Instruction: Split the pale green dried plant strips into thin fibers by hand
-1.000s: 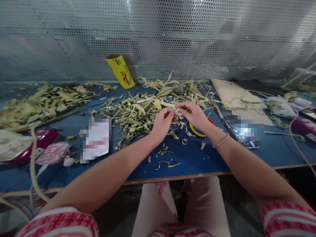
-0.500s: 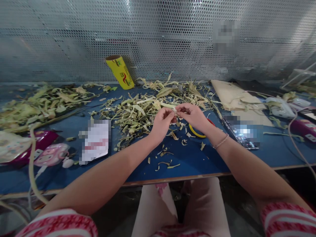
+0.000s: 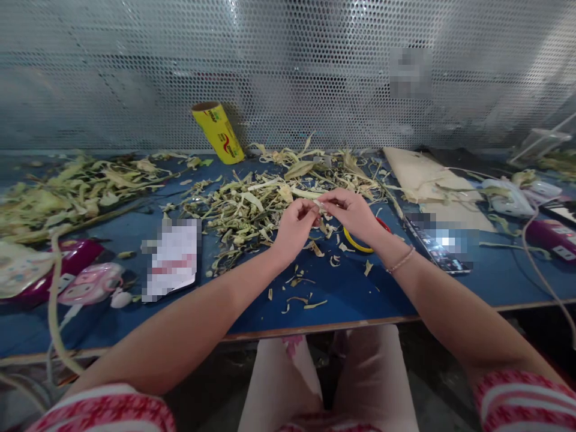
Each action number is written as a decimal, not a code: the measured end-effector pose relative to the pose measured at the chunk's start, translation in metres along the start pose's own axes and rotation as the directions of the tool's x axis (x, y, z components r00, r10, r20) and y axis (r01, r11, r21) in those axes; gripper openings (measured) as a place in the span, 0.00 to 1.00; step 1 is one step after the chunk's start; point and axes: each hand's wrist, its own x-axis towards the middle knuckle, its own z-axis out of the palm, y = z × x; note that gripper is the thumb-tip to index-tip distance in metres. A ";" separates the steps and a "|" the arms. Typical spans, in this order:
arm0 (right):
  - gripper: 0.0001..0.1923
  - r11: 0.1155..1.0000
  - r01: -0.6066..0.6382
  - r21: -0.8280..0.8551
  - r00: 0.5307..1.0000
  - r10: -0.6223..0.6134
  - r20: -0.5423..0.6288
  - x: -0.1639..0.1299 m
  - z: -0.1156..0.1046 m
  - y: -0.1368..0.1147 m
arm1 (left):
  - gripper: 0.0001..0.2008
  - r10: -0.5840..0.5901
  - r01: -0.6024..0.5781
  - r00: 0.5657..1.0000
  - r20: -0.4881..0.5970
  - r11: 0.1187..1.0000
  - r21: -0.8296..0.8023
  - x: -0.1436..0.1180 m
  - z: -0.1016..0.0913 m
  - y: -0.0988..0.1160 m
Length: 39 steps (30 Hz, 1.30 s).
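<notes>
My left hand (image 3: 294,227) and my right hand (image 3: 354,212) meet above the blue table (image 3: 351,291), fingertips pinched together on a small pale green plant piece (image 3: 320,205). Just behind them lies a heap of pale green leaf and stem trimmings (image 3: 252,204). Small scraps (image 3: 300,293) are scattered on the table below my hands. A yellow and red ring (image 3: 360,240) lies partly hidden under my right wrist.
A yellow roll (image 3: 219,132) leans against the perforated metal wall (image 3: 288,72). More trimmings (image 3: 67,189) are piled at left, with pink packets (image 3: 87,282) and a blurred card (image 3: 173,258). A phone (image 3: 438,243), brown paper (image 3: 423,174) and cables (image 3: 540,240) lie right.
Both hands stay together on the plant piece with only slight finger shifts. The view has tilted a little.
</notes>
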 end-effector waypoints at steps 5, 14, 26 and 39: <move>0.07 1.000 -0.007 0.007 1.000 0.007 0.019 0.000 0.002 -0.001 | 0.04 0.010 -0.011 1.000 0.009 1.000 0.020 -0.001 0.000 0.001; 0.08 0.999 -0.001 0.033 0.999 0.000 0.044 0.001 0.002 0.005 | 0.05 0.004 -0.003 0.999 0.037 1.000 -0.026 -0.004 0.002 0.006; 0.07 1.000 0.004 -0.001 1.000 -0.004 0.031 -0.001 0.000 -0.001 | 0.04 0.032 -0.033 0.997 0.068 0.999 0.013 -0.001 0.000 0.001; 0.06 0.962 -0.097 0.257 0.994 0.080 0.076 0.000 0.003 -0.004 | 0.13 0.057 -0.058 0.998 0.013 0.994 0.093 0.000 -0.001 -0.002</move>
